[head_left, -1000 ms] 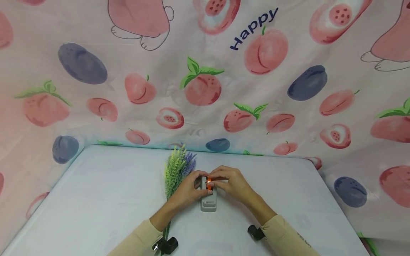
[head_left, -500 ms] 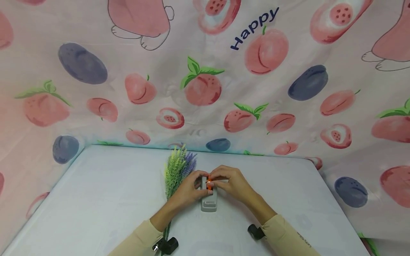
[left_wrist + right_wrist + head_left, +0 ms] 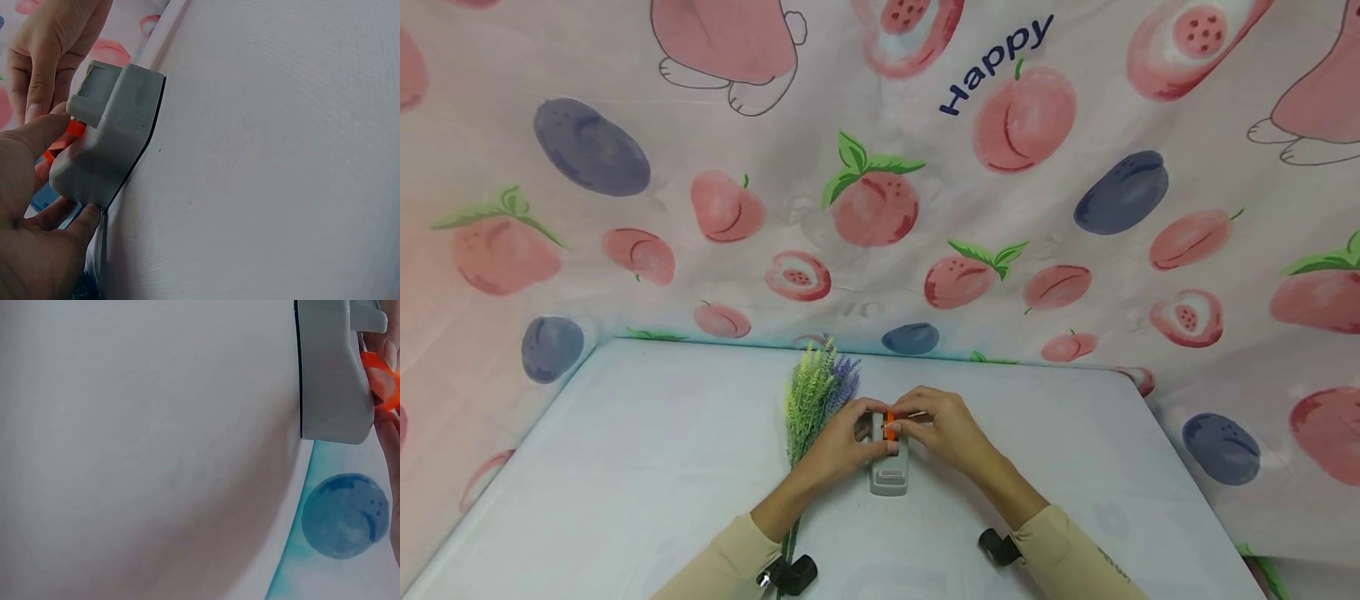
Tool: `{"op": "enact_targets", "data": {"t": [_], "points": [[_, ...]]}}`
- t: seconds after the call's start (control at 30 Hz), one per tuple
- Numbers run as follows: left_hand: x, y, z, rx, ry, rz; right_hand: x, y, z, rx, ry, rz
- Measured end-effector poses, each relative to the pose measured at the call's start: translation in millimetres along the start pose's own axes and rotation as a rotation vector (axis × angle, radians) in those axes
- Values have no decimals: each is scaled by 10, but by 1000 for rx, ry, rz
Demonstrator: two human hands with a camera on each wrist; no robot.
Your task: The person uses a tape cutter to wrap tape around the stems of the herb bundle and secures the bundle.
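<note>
A grey tape dispenser (image 3: 889, 479) stands on the white table, its cutter end toward me. My left hand (image 3: 842, 442) holds it from the left, thumb and fingers about its far part; the left wrist view shows fingertips against the grey body (image 3: 119, 137). An orange ring (image 3: 891, 427), like a tape roll or its core, sits at the dispenser's hollow. My right hand (image 3: 946, 425) pinches this ring from the right. In the right wrist view the orange ring (image 3: 382, 387) is partly cut off by the frame edge. Fingers hide how deep it sits.
A bunch of artificial lavender (image 3: 808, 400), yellow-green and purple, lies left of the dispenser, its stems passing under the left forearm. The white table (image 3: 647, 450) extends on both sides. A fruit-printed cloth (image 3: 865, 275) hangs behind it.
The orange ring has turned or shifted slightly between the fingers. Both hands and the dispenser stay nearly in place.
</note>
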State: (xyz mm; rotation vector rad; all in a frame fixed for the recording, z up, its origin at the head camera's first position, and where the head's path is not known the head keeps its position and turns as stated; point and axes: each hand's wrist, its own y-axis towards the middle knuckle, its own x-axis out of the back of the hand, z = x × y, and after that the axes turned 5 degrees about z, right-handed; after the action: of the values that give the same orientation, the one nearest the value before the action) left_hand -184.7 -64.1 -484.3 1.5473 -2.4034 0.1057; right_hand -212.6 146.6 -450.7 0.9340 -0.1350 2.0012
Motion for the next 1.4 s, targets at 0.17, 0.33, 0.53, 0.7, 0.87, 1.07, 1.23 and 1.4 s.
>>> {"op": "enact_targets", "data": {"t": [0.17,0.33,0.53,0.7,0.87,1.07,1.23,1.4], "points": [[5,1,1,-3,3,1,-9,6,27,1,-5,-17],[8,-9,-16,3,13,-1,-24,-11,19,9,1,-36],[11,-8,-2,1,4,2,-41,-27,11,19,19,-37],[4,-5,16,-9,5,0,-15,-10,21,3,7,26],[4,8,-3,-13,50,4,-5,20,37,-11,3,80],[12,17,-28,-36,111,0,7,60,83,-45,-29,82],[2,19,-7,-30,98,2,13,55,92,-88,-14,86],[-4,25,6,-39,81,1,19,45,89,-79,19,79]]}}
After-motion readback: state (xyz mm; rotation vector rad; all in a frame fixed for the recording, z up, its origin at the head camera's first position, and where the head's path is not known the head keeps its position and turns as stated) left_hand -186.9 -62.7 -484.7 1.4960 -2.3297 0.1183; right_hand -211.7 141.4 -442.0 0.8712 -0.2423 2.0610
